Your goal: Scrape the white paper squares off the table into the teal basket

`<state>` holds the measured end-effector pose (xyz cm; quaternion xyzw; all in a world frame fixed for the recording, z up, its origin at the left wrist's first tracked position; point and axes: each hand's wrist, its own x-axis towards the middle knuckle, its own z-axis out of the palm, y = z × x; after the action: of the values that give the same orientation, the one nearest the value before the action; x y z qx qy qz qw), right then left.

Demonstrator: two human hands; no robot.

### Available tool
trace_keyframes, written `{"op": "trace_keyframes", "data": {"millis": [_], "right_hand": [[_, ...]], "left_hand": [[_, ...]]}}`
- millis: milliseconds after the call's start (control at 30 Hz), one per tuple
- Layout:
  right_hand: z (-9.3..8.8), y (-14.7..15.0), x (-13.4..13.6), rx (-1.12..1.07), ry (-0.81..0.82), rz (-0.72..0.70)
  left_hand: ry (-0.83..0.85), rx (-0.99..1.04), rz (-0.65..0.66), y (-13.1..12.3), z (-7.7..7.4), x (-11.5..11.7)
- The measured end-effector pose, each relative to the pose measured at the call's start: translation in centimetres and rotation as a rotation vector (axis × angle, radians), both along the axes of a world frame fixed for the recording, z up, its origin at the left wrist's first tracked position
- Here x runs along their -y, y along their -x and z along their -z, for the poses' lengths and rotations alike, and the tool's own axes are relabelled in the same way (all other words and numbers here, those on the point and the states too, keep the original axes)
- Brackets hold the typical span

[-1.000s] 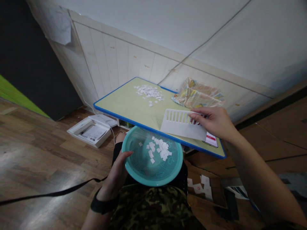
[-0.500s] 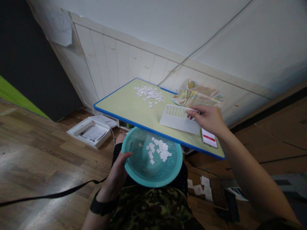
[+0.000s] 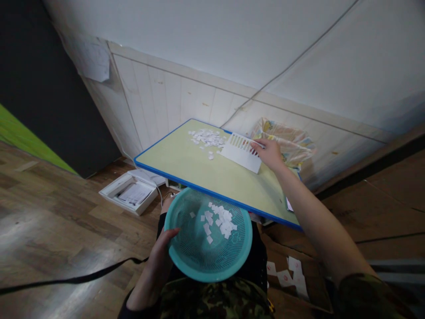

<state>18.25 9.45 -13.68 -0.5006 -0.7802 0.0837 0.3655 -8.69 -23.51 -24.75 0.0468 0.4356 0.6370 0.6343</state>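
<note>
Both hands busy: your left hand (image 3: 163, 248) grips the colander (image 3: 212, 277), right hand (image 3: 268, 154) pinches the card (image 3: 239, 156), scraps (image 3: 207, 138) right by its left end.

Viewed from my remote station, my left hand (image 3: 162, 250) is found low, near my torso (image 3: 215, 301), bent in a hold: left thumb (image 3: 173, 232) uppermost and directed inward, its other fingers largely concealed. My left forearm (image 3: 144, 293) lies behind it, on the near side. My right hand (image 3: 270, 153) is recorded farther forward and to the right of the left, fingertips (image 3: 255, 148) set in a pinch. Behind it my right forearm (image 3: 320, 226) extends on a slant, right wrist (image 3: 282, 170) nearly straight.
</note>
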Motion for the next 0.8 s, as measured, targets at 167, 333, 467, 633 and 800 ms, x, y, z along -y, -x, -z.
{"op": "trace_keyframes", "data": {"millis": [167,333,467,633,800], "right_hand": [[-0.1,2.0,-0.7,-0.101,-0.026,-0.007],[-0.8,4.9,3.2,-0.147,0.065,-0.197],[-0.4,6.6,4.8,-0.074,0.097,-0.330],[0.6,7.4,0.6,-0.045,0.092,-0.287],[1.1,7.5,-4.6,-0.036,0.096,-0.215]], "left_hand": [[0.195,-0.028,-0.044,1.6,1.3,0.4],[0.215,-0.008,-0.062,2.7,2.4,0.5],[0.247,-0.036,-0.133,2.7,3.0,0.0],[0.284,-0.006,-0.122,2.7,3.0,-0.6],[0.309,-0.004,-0.141,2.8,2.3,-0.4]]}}
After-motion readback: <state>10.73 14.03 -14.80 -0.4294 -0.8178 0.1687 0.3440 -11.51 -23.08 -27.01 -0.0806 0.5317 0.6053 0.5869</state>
